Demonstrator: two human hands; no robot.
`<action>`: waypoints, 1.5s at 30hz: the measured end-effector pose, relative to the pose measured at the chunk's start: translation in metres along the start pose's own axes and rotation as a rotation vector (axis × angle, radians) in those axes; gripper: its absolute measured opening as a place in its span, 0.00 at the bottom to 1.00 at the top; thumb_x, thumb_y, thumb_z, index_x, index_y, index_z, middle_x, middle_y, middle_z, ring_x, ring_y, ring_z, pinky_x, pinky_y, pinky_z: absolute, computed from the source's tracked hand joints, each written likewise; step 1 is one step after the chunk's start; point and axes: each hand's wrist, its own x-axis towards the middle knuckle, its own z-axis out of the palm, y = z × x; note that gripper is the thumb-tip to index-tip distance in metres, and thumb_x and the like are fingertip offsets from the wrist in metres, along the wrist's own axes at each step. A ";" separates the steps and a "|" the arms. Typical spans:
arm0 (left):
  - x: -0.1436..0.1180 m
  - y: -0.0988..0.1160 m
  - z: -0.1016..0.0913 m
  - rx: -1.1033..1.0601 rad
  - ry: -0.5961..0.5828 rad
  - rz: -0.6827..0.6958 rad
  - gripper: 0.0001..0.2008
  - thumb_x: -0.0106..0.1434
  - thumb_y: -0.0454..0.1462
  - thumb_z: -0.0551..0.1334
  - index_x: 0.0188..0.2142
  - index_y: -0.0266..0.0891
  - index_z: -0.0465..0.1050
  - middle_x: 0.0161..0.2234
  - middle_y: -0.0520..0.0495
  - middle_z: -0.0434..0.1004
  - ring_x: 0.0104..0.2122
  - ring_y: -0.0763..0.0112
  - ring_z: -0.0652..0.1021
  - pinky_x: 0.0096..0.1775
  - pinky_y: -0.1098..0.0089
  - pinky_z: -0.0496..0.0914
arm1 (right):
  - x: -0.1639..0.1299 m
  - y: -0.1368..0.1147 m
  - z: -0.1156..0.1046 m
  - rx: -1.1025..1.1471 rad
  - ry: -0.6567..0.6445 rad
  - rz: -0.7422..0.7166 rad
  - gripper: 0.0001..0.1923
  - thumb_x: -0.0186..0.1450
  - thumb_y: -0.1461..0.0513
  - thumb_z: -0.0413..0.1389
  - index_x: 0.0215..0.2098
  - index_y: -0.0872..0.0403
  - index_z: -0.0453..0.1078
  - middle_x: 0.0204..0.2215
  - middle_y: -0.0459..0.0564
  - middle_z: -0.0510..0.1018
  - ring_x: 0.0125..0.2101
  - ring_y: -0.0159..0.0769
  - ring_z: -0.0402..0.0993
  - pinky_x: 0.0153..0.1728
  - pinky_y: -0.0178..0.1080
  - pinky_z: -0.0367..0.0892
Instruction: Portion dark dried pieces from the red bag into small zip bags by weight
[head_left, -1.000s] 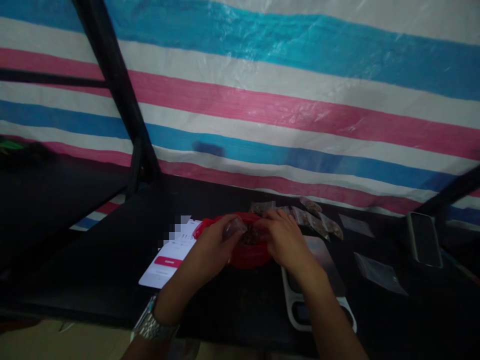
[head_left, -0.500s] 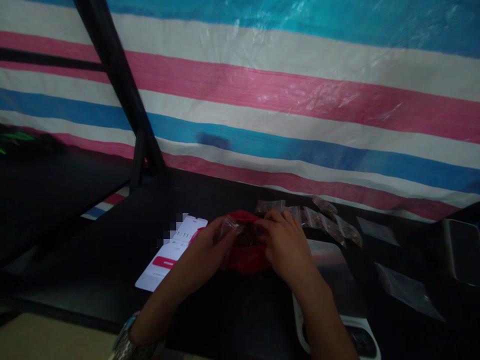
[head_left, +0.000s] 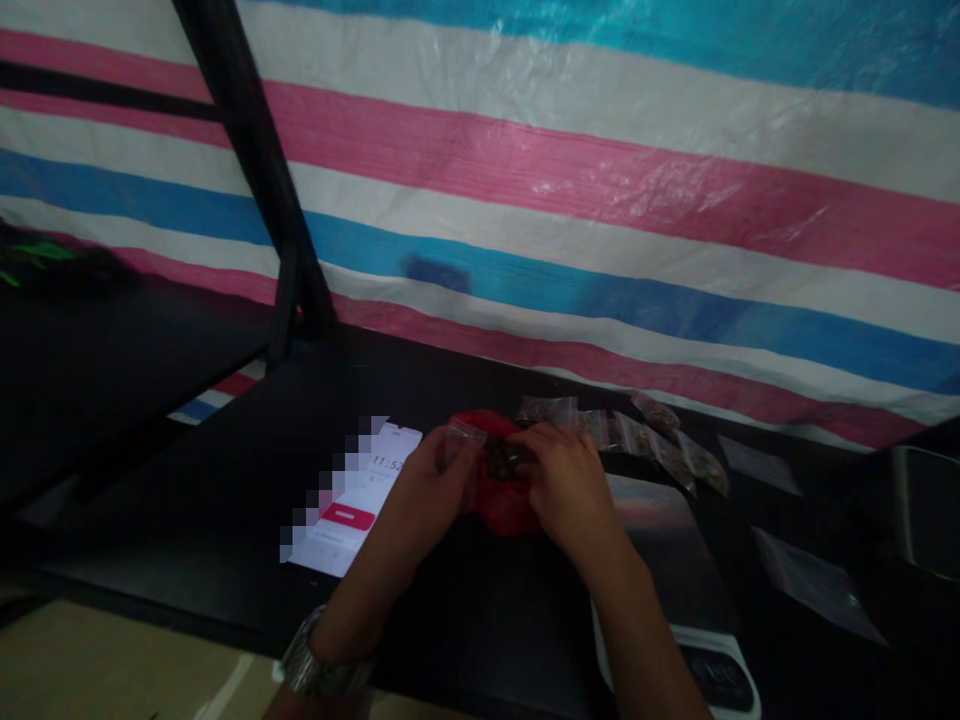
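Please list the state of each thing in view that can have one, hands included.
left hand: pinching a small clear pouch
right hand: fingers in the red bag
red bag: open, dark pieces inside
phone: screen lit, lying flat
kitchen scale: platform bare
filled pouches: lying in a row by the tarp
empty pouches: lying flat

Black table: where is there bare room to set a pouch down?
Bare table shows left of the phone, and near the front edge between both forearms. Crowded: filled pouches behind the scale, and the red bag between the hands.
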 end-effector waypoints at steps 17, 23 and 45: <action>0.000 -0.004 -0.006 -0.104 0.116 0.111 0.21 0.64 0.52 0.69 0.48 0.40 0.77 0.40 0.46 0.84 0.39 0.61 0.83 0.41 0.64 0.76 | -0.007 0.008 0.002 0.626 0.038 -0.048 0.20 0.62 0.76 0.57 0.46 0.53 0.78 0.48 0.50 0.81 0.50 0.38 0.77 0.57 0.42 0.68; -0.002 -0.006 -0.011 0.180 -0.084 0.336 0.22 0.70 0.40 0.62 0.62 0.46 0.69 0.58 0.44 0.80 0.56 0.56 0.80 0.60 0.52 0.72 | -0.006 0.019 -0.002 0.823 0.182 -0.012 0.16 0.66 0.68 0.58 0.49 0.50 0.76 0.50 0.50 0.83 0.51 0.40 0.79 0.57 0.44 0.70; -0.009 -0.010 -0.001 0.099 -0.241 0.404 0.13 0.71 0.40 0.64 0.54 0.45 0.73 0.56 0.44 0.79 0.55 0.59 0.79 0.60 0.59 0.70 | -0.019 -0.021 -0.023 0.553 0.269 -0.256 0.23 0.68 0.74 0.53 0.51 0.45 0.79 0.53 0.46 0.83 0.56 0.38 0.78 0.63 0.44 0.69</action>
